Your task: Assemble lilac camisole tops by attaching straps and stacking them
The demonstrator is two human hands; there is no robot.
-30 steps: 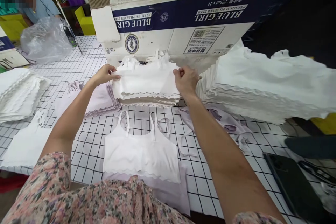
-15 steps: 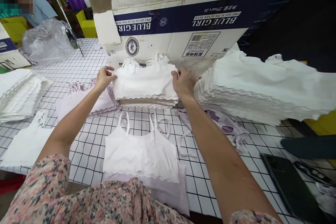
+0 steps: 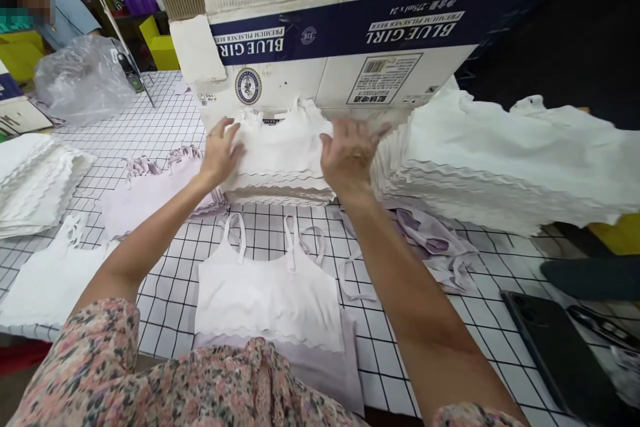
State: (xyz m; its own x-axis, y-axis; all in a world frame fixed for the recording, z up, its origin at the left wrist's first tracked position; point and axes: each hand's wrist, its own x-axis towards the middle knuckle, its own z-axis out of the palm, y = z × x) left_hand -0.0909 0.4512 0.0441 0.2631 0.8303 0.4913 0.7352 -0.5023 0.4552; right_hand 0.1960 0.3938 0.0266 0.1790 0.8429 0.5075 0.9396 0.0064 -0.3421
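A stack of white scalloped camisole tops lies against the cardboard box. At its left end is my left hand, fingers apart and touching the top piece. My right hand, blurred, spreads its fingers at the right end of the stack. Closer to me a single white strappy top lies flat, over a pale lilac piece. A lilac stack sits beyond my left forearm, and a taller white stack stands on the right.
The upright printed box borders the back. White pieces lie left, crumpled lilac fabric and a dark phone right. A plastic bag and a person in blue are back left.
My left hand has moved right, onto the stack's left end, and its fingers have opened. My right hand's fingers have spread at the right end.
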